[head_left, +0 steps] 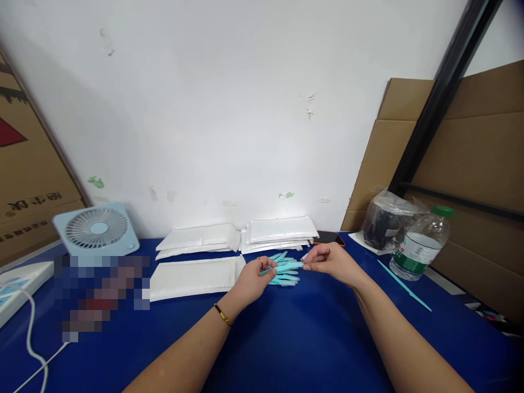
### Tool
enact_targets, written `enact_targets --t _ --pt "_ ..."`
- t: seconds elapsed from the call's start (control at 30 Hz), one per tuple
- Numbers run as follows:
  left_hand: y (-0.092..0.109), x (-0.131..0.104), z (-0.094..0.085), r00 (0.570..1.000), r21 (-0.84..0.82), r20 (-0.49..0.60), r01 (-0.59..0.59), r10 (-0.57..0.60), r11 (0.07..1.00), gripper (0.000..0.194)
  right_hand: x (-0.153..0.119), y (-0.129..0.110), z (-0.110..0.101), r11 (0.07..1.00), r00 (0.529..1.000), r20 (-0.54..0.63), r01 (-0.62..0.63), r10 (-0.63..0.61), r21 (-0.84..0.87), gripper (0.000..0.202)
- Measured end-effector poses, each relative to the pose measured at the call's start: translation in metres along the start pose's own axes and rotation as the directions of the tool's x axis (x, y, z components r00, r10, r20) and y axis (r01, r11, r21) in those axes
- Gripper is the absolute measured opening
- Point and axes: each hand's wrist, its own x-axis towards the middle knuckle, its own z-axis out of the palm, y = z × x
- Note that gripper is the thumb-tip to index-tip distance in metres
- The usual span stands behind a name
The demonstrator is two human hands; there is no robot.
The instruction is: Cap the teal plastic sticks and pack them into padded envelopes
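Note:
My left hand (257,279) pinches a turquoise eyebrow razor (287,266) between thumb and fingers near its left end. At the razor's right, pale tip, the thumb and fingertips of my right hand (327,261) are closed. A small whitish piece (304,257) shows by those fingertips; I cannot tell exactly what it is. Under and around the held one, several similar turquoise razors (285,282) lie fanned out on the blue table, partly hidden by my left hand. One more slim turquoise razor (403,284) rests alone on the right.
White padded envelopes lie in a left stack (198,238), a right stack (280,229) and one in front (192,277). Behind my right hand is a phone (329,238). A water bottle (421,245) and bagged dark container (382,221) stand right, a blue fan (98,228) left.

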Motion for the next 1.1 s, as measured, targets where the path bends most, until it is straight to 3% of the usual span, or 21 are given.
enact_targets --t 0.13,0.23,0.3,0.33,0.43,0.53,0.77,0.97,1.1 --pt "0.005 -0.004 0.000 0.998 0.190 0.051 -0.036 0.026 0.981 0.036 0.005 0.008 0.013 1.000 0.998 0.069 -0.010 0.011 -0.012 0.023" --pt "0.008 -0.003 -0.003 0.998 0.508 0.013 -0.057 0.058 0.860 0.076 0.008 0.016 0.018 0.992 0.993 0.120 -0.001 0.016 -0.127 0.024" --pt "0.009 0.004 -0.007 0.999 0.646 0.032 -0.011 -0.012 0.763 0.102 0.009 0.019 0.018 0.960 0.989 0.148 0.064 -0.024 -0.274 0.027" --pt "0.010 0.008 -0.008 0.995 0.686 0.064 0.007 -0.070 0.728 0.105 0.009 0.021 0.018 0.927 0.985 0.158 0.120 -0.067 -0.355 0.033" --pt "0.011 0.022 -0.011 0.970 0.749 0.176 -0.020 -0.170 0.663 0.092 0.008 0.024 0.016 0.793 0.965 0.197 0.256 -0.174 -0.552 0.075" --pt "0.017 0.029 -0.006 0.962 0.770 0.239 -0.102 -0.136 0.630 0.078 0.007 0.028 0.017 0.693 0.961 0.235 0.266 -0.142 -0.670 0.101" --pt "0.031 0.023 0.031 0.942 0.756 0.336 -0.261 -0.013 0.601 0.041 0.003 0.023 0.028 0.503 0.945 0.307 0.319 -0.109 -0.803 0.045" --pt "0.025 0.006 0.039 0.964 0.747 0.263 -0.227 0.036 0.625 0.032 -0.004 0.005 0.044 0.240 0.934 0.357 0.345 0.005 -0.907 0.026" --pt "0.026 -0.009 0.035 0.984 0.726 0.169 -0.164 0.058 0.668 0.035 -0.009 -0.034 0.053 0.069 0.925 0.380 0.378 0.014 -0.923 0.027"
